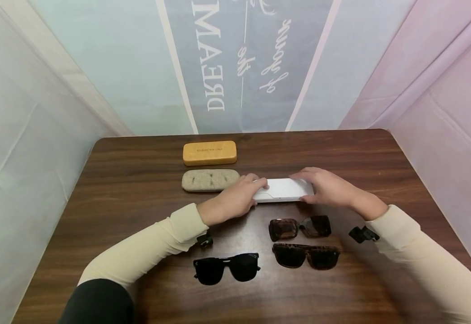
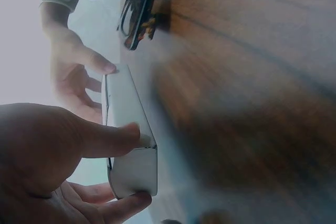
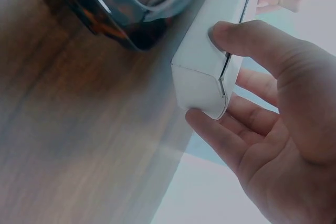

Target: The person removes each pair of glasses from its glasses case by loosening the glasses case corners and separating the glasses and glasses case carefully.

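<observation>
A white glasses case (image 1: pixel 285 189) with its lid down lies crosswise between both hands. At its left end my left hand (image 1: pixel 238 197) grips it, thumb (image 2: pixel 124 136) along the near side and fingers around the end. My right hand (image 1: pixel 329 186) holds the opposite end, its thumb (image 3: pixel 237 37) pressed near the lid seam. Whether the case touches the table is hard to tell. Just in front of it are tortoiseshell sunglasses (image 1: pixel 287 229), which also show beside the case in both wrist views.
Left of the white case lies a beige speckled case (image 1: pixel 208 180), with a yellow case (image 1: pixel 210 153) behind it. Nearer the front are black sunglasses (image 1: pixel 211 271) and brown flat-top sunglasses (image 1: pixel 293 256). Fabric walls (image 1: pixel 134 67) border the wooden table (image 1: pixel 130 180).
</observation>
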Tool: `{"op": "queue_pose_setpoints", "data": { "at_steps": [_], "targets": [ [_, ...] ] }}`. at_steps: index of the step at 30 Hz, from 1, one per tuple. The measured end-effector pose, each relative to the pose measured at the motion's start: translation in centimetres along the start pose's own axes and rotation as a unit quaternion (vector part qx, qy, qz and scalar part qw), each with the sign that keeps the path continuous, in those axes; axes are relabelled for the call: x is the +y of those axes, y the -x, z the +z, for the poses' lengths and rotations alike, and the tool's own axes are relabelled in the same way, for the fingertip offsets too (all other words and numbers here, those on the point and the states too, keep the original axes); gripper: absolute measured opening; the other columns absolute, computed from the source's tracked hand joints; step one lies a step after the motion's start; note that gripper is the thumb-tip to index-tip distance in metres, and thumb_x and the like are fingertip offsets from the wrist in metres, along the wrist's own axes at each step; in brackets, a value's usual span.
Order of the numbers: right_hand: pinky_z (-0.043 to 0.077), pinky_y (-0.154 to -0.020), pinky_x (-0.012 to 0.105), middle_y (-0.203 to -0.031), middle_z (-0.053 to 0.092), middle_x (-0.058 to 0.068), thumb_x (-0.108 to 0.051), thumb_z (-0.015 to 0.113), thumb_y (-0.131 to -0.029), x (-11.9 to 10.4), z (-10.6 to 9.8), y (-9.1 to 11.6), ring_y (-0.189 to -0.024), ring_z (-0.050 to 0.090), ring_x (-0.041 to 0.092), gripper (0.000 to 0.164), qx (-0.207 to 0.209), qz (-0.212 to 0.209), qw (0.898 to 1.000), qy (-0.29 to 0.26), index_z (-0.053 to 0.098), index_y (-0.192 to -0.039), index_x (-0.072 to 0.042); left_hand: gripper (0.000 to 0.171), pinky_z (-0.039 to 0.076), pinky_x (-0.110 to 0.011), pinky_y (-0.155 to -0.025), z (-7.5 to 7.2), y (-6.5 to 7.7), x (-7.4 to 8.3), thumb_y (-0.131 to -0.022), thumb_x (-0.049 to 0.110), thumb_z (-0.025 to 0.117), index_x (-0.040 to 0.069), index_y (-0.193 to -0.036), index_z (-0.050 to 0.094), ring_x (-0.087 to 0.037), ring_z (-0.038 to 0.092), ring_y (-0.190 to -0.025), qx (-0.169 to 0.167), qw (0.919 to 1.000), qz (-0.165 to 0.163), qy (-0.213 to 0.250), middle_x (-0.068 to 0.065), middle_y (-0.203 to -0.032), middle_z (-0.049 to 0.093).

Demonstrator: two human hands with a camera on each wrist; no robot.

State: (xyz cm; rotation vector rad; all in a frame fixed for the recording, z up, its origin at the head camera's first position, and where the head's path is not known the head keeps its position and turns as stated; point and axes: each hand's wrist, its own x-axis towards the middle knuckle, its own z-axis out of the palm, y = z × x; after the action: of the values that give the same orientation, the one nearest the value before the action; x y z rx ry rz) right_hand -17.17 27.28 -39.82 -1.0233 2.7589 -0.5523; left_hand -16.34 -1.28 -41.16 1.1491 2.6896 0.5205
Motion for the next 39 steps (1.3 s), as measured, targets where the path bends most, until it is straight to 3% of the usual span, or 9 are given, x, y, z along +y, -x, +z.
{"op": "queue_pose_setpoints", "data": {
  "at_steps": [10, 16, 30, 39],
  "targets": [
    [0.052, -0.087, 0.050, -0.131, 0.062, 0.021, -0.007, 0.079, -0.087, 0.4, -1.4, -0.9, -0.118, 0.059, 0.037, 0.057, 0.002, 0.016, 1.000, 0.001, 0.058, -0.139, 0.003, 0.041, 0.046, -0.038, -0.104, -1.6, -1.2, -0.4, -0.095, 0.005, 0.072, 0.011, -0.132, 0.056, -0.028, 0.054, -0.124, 0.003, 0.9996, -0.015, 0.023, -0.013, -0.134, 0.057],
    [0.052, -0.086, 0.050, -0.133, 0.060, 0.023, -0.008, 0.079, -0.088, 0.8, -2.0, -1.7, -0.118, 0.059, 0.037, 0.058, 0.007, 0.021, 1.000, -0.002, 0.057, -0.140, 0.003, 0.044, 0.044, -0.039, -0.107, -2.2, -2.1, -1.1, -0.094, 0.004, 0.072, 0.010, -0.134, 0.055, -0.030, 0.054, -0.127, 0.010, 0.9993, -0.024, 0.026, -0.014, -0.136, 0.058],
    [0.053, -0.084, 0.051, -0.133, 0.061, 0.025, -0.004, 0.078, -0.087, 1.8, -2.0, -3.8, -0.118, 0.060, 0.039, 0.055, 0.026, 0.024, 0.999, 0.007, 0.058, -0.137, 0.006, 0.048, 0.043, -0.037, -0.106, -3.2, -3.8, -2.7, -0.096, 0.004, 0.069, 0.011, -0.139, 0.051, -0.029, 0.053, -0.129, -0.002, 0.9981, -0.054, 0.030, -0.015, -0.139, 0.055],
    [0.048, -0.096, 0.056, -0.137, 0.059, 0.026, -0.005, 0.076, -0.089, 2.8, -1.9, -5.2, -0.124, 0.056, 0.041, 0.055, 0.032, 0.037, 0.999, 0.007, 0.056, -0.139, 0.007, 0.048, 0.044, -0.035, -0.103, -3.8, -4.8, -3.8, -0.096, 0.002, 0.067, 0.013, -0.140, 0.049, -0.026, 0.055, -0.121, 0.001, 0.9966, -0.072, 0.042, -0.013, -0.135, 0.055]
  ]
}}
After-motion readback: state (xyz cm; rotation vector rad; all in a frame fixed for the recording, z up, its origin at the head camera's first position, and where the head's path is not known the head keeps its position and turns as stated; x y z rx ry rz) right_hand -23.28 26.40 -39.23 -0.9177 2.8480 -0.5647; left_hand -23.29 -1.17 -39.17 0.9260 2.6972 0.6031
